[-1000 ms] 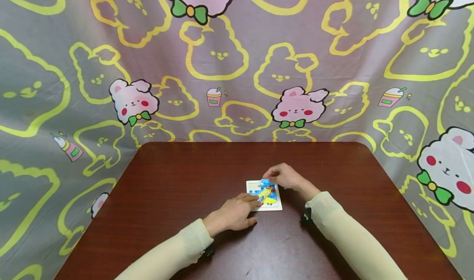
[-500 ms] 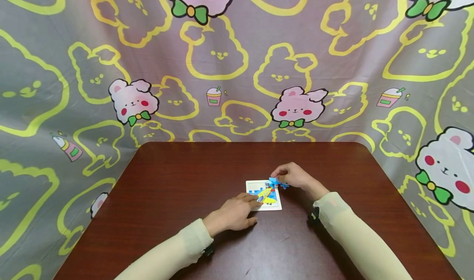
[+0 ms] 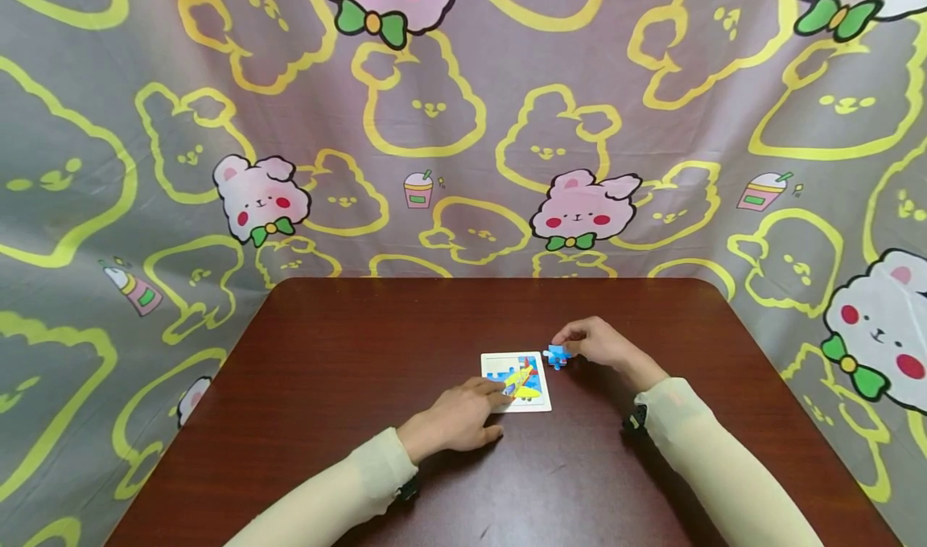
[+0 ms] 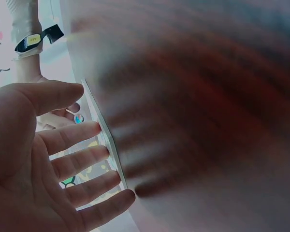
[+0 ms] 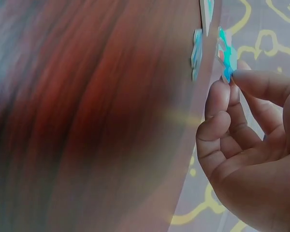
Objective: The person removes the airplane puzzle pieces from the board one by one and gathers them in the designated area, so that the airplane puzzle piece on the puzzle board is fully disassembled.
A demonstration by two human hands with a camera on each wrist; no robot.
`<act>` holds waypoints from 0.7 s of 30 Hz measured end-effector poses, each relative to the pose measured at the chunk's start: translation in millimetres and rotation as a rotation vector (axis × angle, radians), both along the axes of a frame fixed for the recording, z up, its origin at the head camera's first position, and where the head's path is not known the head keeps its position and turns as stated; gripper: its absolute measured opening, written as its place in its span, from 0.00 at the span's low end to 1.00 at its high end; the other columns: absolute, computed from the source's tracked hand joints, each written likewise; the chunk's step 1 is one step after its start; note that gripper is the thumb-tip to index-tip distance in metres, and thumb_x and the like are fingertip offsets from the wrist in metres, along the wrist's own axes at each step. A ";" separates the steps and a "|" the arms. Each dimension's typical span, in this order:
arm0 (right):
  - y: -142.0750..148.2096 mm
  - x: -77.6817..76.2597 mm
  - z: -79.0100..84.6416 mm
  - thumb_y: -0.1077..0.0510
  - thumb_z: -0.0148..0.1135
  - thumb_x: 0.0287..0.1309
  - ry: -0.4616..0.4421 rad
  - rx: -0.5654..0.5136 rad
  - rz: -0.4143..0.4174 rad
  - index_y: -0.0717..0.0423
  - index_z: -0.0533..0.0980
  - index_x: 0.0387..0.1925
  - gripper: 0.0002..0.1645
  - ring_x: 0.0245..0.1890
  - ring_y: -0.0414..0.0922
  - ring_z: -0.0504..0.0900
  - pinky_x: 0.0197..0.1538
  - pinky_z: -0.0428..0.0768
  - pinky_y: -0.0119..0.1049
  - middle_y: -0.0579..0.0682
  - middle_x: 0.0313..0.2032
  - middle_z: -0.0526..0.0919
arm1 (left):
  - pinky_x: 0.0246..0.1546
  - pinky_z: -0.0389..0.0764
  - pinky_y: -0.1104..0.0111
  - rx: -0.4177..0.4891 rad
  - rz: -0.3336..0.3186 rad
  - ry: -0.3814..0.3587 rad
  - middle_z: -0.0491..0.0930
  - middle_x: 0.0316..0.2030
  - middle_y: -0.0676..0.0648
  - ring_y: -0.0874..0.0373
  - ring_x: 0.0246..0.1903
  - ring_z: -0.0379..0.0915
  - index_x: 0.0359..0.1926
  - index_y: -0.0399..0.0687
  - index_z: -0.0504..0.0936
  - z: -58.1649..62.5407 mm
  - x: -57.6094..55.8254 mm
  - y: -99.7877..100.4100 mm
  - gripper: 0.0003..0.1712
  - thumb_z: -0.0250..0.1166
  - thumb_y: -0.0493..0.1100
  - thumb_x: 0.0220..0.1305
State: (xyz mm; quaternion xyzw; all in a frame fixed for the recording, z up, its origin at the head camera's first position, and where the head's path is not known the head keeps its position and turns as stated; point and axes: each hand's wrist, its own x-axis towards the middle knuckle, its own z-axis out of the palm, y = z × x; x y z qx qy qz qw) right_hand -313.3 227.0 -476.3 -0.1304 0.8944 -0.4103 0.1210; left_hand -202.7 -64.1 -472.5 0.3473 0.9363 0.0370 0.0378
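A small jigsaw puzzle in a white frame lies on the table, its picture showing a yellow airplane on blue. Its upper left has a pale, bare patch. My left hand rests on the frame's left side with fingers extended, covering part of the picture; in the left wrist view the fingertips meet the frame's edge. Just right of the frame, my right hand pinches a blue puzzle piece between thumb and fingers, raised off the table. Another puzzle piece lies on the table below it, overlapped in the head view.
The dark brown wooden table reaches back to a grey curtain with yellow outlines and cartoon animals. Curtain also hangs along both sides. Each wrist carries a black strap, one of them the right wrist's strap.
My right hand has moved right, carrying the blue piece off the puzzle's upper right corner to beside the frame. My left hand stays in place.
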 end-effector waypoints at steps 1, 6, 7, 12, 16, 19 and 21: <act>2.3 0.2 0.1 0.64 0.62 0.62 -0.004 0.002 -0.007 0.55 0.86 0.41 0.09 0.33 0.44 0.79 0.34 0.76 0.36 0.52 0.37 0.87 | 0.59 0.79 0.59 0.000 0.000 -0.001 0.72 0.68 0.51 0.53 0.68 0.67 0.65 0.58 0.77 0.2 0.1 0.0 0.28 0.64 0.56 0.65; 14.6 0.2 -0.3 0.65 0.60 0.62 -0.005 0.014 -0.020 0.56 0.85 0.42 0.10 0.32 0.47 0.78 0.31 0.76 0.37 0.52 0.36 0.85 | 0.60 0.78 0.58 -0.002 0.000 -0.008 0.72 0.69 0.51 0.53 0.69 0.67 0.65 0.59 0.77 1.2 0.1 0.1 0.28 0.63 0.56 0.66; 16.9 0.0 -0.8 0.65 0.60 0.62 -0.002 0.016 -0.017 0.57 0.85 0.42 0.11 0.32 0.48 0.78 0.31 0.76 0.37 0.53 0.35 0.85 | 0.60 0.78 0.58 -0.001 -0.001 -0.009 0.72 0.69 0.51 0.53 0.69 0.67 0.65 0.59 0.77 1.3 0.1 0.1 0.28 0.63 0.56 0.66; 27.1 -1.3 -2.7 0.64 0.60 0.63 -0.022 0.024 -0.035 0.56 0.85 0.42 0.10 0.30 0.48 0.77 0.30 0.77 0.39 0.51 0.32 0.83 | 0.60 0.78 0.59 0.000 0.000 -0.008 0.72 0.68 0.51 0.53 0.69 0.67 0.65 0.59 0.77 1.4 -0.1 0.0 0.28 0.64 0.56 0.65; 33.0 -1.1 -2.0 0.64 0.59 0.64 -0.030 0.026 -0.037 0.56 0.85 0.42 0.10 0.30 0.48 0.77 0.30 0.76 0.39 0.51 0.31 0.82 | 0.60 0.78 0.60 -0.002 0.002 -0.012 0.72 0.68 0.51 0.53 0.69 0.67 0.65 0.59 0.77 1.1 -0.2 0.1 0.28 0.64 0.56 0.65; 35.6 -0.4 0.0 0.64 0.59 0.65 -0.031 0.029 -0.028 0.57 0.84 0.43 0.10 0.31 0.48 0.77 0.30 0.76 0.39 0.52 0.31 0.83 | 0.60 0.78 0.59 -0.003 0.002 -0.013 0.72 0.69 0.51 0.53 0.69 0.67 0.65 0.59 0.77 1.0 -0.4 0.3 0.28 0.64 0.56 0.66; 36.9 -0.3 0.9 0.64 0.58 0.65 -0.035 0.036 -0.027 0.58 0.84 0.43 0.11 0.31 0.48 0.77 0.30 0.76 0.39 0.52 0.32 0.83 | 0.60 0.78 0.59 -0.005 0.003 -0.013 0.72 0.69 0.51 0.53 0.69 0.67 0.65 0.59 0.77 1.0 -0.6 0.3 0.28 0.63 0.56 0.66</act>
